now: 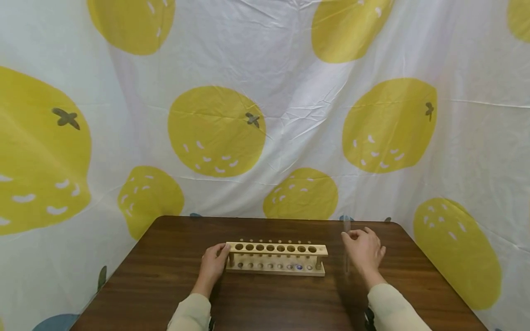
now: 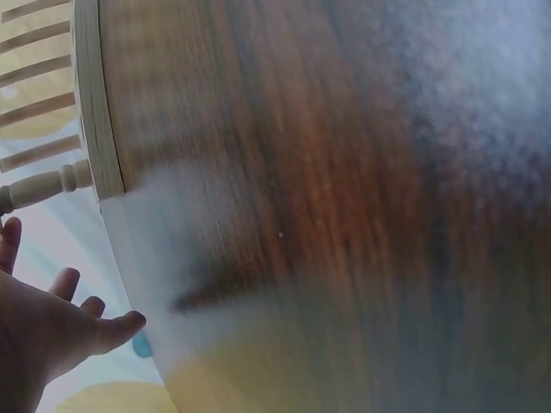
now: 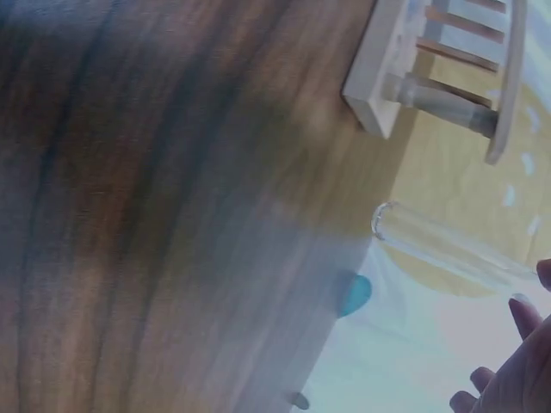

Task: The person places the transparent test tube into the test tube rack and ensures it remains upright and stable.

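A wooden test tube rack (image 1: 275, 252) stands on the table, with a row of round holes in its top board and shallow wells in its base. One well near the right end looks blue (image 1: 299, 267). My left hand (image 1: 210, 264) holds the rack's left end, thumb at the top board; in the left wrist view its other fingers spread beside the turned post (image 2: 39, 191). Right of the rack, my right hand (image 1: 365, 250) pinches a clear glass test tube (image 3: 448, 245) near its upper part. The tube hangs upright, its rounded bottom pointing down.
The dark wood-grain table (image 1: 174, 285) has rounded far corners. Behind it hangs a white cloth (image 1: 298, 115) printed with large yellow fruit. Several short pegs (image 1: 270, 241) show along the rack's back.
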Action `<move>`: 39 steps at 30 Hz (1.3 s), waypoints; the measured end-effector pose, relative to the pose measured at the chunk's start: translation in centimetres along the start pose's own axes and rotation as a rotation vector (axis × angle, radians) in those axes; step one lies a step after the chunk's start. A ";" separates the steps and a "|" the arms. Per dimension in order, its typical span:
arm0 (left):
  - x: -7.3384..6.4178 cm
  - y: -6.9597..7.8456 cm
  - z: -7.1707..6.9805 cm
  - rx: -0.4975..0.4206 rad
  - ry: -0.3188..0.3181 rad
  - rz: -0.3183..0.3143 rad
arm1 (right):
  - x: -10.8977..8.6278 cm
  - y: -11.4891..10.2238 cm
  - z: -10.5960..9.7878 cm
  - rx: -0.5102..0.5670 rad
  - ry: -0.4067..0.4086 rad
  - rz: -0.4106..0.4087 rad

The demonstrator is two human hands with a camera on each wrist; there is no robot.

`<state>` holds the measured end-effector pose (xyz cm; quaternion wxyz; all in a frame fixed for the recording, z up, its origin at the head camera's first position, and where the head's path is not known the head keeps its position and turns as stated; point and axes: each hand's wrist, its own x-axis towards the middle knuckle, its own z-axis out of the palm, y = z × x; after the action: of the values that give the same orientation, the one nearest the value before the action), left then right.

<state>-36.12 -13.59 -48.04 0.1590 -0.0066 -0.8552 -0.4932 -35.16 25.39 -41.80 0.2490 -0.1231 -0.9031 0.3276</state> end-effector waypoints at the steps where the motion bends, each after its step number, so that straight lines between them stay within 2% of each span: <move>1: -0.1 0.0 0.0 0.000 0.002 0.004 | 0.1 -0.2 -0.1 0.010 0.012 -0.005; 5: -0.3 0.2 -0.1 0.013 0.021 0.025 | 0.3 -0.8 -0.4 0.057 0.051 -0.022; 11: 0.2 0.0 0.0 0.027 0.009 0.012 | 0.7 -1.9 -0.6 0.109 0.105 -0.060; 23: 0.3 0.0 -0.1 0.046 0.003 0.001 | 1.3 -4.8 -0.9 0.148 0.143 -0.112; 30: 0.4 -0.2 0.0 0.046 0.009 0.005 | 1.0 -6.1 -0.4 0.250 0.138 -0.154; 39: 0.3 -0.2 0.0 0.042 0.014 -0.006 | 0.3 -6.9 0.5 0.289 0.106 -0.155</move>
<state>-36.43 -13.71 -48.12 0.1639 0.0026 -0.8642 -0.4758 -36.14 20.00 -37.49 0.3360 -0.0332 -0.8389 0.4268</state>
